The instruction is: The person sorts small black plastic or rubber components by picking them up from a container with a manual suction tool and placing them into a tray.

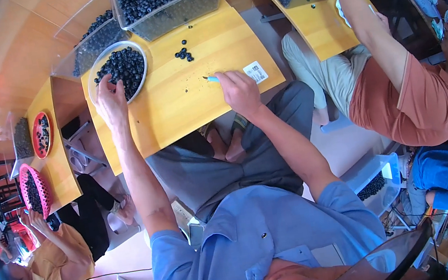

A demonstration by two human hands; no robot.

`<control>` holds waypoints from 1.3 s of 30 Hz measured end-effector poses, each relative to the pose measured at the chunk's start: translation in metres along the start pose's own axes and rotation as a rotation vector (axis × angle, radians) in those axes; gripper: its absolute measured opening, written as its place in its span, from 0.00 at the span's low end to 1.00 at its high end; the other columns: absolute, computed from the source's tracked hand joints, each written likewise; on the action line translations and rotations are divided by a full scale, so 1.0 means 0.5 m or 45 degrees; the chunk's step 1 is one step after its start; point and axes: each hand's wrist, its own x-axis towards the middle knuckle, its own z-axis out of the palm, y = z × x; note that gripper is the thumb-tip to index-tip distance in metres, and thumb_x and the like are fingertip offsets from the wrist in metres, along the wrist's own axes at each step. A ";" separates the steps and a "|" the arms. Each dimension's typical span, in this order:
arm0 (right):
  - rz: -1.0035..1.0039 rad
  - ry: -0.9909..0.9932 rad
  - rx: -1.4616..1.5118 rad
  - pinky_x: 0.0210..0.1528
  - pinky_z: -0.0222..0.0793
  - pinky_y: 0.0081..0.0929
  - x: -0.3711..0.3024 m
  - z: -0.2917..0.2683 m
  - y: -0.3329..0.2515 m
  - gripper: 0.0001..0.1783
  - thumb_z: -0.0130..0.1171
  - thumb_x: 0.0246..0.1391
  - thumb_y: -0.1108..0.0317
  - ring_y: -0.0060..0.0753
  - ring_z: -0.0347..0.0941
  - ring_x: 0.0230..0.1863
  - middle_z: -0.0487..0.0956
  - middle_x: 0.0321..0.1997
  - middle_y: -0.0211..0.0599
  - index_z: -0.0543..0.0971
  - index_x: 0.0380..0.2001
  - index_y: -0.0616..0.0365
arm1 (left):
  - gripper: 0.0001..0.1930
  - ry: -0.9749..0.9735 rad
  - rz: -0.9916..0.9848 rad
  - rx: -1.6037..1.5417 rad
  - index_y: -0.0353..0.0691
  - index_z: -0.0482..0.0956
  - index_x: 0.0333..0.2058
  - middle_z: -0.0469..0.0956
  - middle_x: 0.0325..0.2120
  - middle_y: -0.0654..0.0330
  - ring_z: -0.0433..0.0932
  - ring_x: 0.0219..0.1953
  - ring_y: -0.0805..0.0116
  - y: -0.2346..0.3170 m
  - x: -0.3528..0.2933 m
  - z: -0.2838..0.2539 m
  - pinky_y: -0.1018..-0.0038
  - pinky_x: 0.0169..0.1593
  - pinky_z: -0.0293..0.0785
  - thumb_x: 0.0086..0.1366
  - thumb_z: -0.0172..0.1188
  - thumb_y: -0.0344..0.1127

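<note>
A round white bowl (145,70) heaped with blueberries (123,63) stands at the left of my wooden table. My left hand (110,101) reaches over its near rim, thumb and fingers apart at the berries. No berry shows clearly between those fingertips. In my right hand (240,92), over the table's near right part, is a small tool (213,78) with a light blue handle and a short dark tip pointing left. The fingers are closed round the handle. Several loose blueberries (184,55) lie on the wood beyond the tool, among small dark crumbs.
A large clear bin (174,23) of blueberries stands at the table's far edge, another bin (91,47) left of it. A white label (255,72) lies near the right edge. Co-workers sit at tables both sides; one arm (359,15) reaches right. A pink basket (35,191) stands left.
</note>
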 end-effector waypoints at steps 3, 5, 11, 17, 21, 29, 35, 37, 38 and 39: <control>0.030 -0.025 -0.014 0.40 0.78 0.40 -0.004 -0.001 0.006 0.14 0.60 0.52 0.77 0.43 0.80 0.36 0.81 0.33 0.38 0.84 0.44 0.60 | 0.14 -0.059 0.427 -0.010 0.38 0.85 0.48 0.82 0.34 0.53 0.82 0.35 0.56 0.059 -0.001 0.029 0.62 0.43 0.79 0.64 0.69 0.29; 0.015 -0.022 -0.021 0.40 0.78 0.40 -0.002 0.000 0.006 0.14 0.60 0.52 0.77 0.43 0.80 0.36 0.81 0.33 0.38 0.84 0.43 0.59 | 0.10 -0.261 0.479 -0.127 0.38 0.85 0.47 0.82 0.34 0.51 0.83 0.38 0.53 0.098 -0.011 0.076 0.63 0.43 0.80 0.67 0.66 0.27; 0.024 -0.028 0.007 0.41 0.78 0.40 0.002 -0.001 0.000 0.14 0.60 0.53 0.76 0.44 0.80 0.37 0.81 0.34 0.38 0.84 0.44 0.58 | 0.14 -0.501 0.359 -0.107 0.39 0.85 0.50 0.82 0.40 0.47 0.84 0.43 0.45 0.099 -0.022 0.232 0.56 0.49 0.80 0.67 0.65 0.30; 0.058 -0.079 0.035 0.42 0.78 0.42 -0.002 0.000 0.009 0.15 0.61 0.53 0.76 0.43 0.81 0.39 0.81 0.36 0.37 0.84 0.45 0.58 | 0.14 -0.640 0.252 -0.030 0.42 0.87 0.50 0.83 0.40 0.48 0.84 0.44 0.46 0.087 -0.009 0.252 0.56 0.49 0.81 0.66 0.67 0.34; 0.059 -0.113 0.085 0.42 0.78 0.41 0.000 -0.006 0.008 0.16 0.62 0.53 0.76 0.43 0.81 0.39 0.81 0.36 0.37 0.84 0.46 0.59 | 0.14 -0.636 0.288 -0.055 0.43 0.87 0.50 0.84 0.39 0.49 0.85 0.43 0.48 0.086 -0.001 0.251 0.57 0.49 0.81 0.66 0.68 0.36; 0.047 -0.125 0.096 0.41 0.77 0.42 0.005 -0.017 0.005 0.16 0.61 0.53 0.76 0.44 0.81 0.38 0.81 0.36 0.37 0.84 0.46 0.59 | 0.14 -0.601 0.227 -0.043 0.40 0.88 0.47 0.85 0.39 0.49 0.85 0.42 0.49 0.100 -0.013 0.234 0.58 0.48 0.81 0.64 0.71 0.37; 0.025 -0.141 0.103 0.41 0.77 0.42 0.004 -0.012 0.003 0.17 0.62 0.52 0.76 0.43 0.81 0.39 0.81 0.36 0.37 0.84 0.48 0.58 | 0.11 -0.425 -0.147 -0.247 0.35 0.88 0.42 0.88 0.33 0.52 0.89 0.36 0.65 0.117 -0.083 0.194 0.70 0.43 0.83 0.63 0.72 0.32; 0.052 -0.138 0.137 0.42 0.77 0.43 0.004 -0.017 -0.002 0.14 0.61 0.55 0.78 0.48 0.81 0.40 0.84 0.39 0.41 0.85 0.46 0.61 | 0.09 -0.334 -0.165 -0.397 0.36 0.89 0.42 0.88 0.34 0.54 0.88 0.35 0.66 0.131 -0.125 0.182 0.71 0.43 0.83 0.63 0.71 0.30; 0.038 -0.160 0.152 0.42 0.77 0.43 0.005 -0.021 -0.005 0.14 0.61 0.55 0.78 0.48 0.81 0.40 0.84 0.39 0.41 0.85 0.46 0.61 | 0.08 -0.327 -0.166 -0.515 0.36 0.89 0.42 0.87 0.36 0.56 0.86 0.35 0.69 0.128 -0.147 0.181 0.73 0.42 0.82 0.64 0.70 0.28; 0.057 -0.164 0.153 0.42 0.78 0.43 0.006 -0.026 -0.004 0.14 0.62 0.55 0.78 0.48 0.82 0.40 0.84 0.39 0.42 0.85 0.45 0.61 | 0.08 -0.324 -0.191 -0.509 0.36 0.89 0.42 0.87 0.36 0.56 0.86 0.35 0.69 0.135 -0.164 0.178 0.73 0.42 0.82 0.64 0.70 0.28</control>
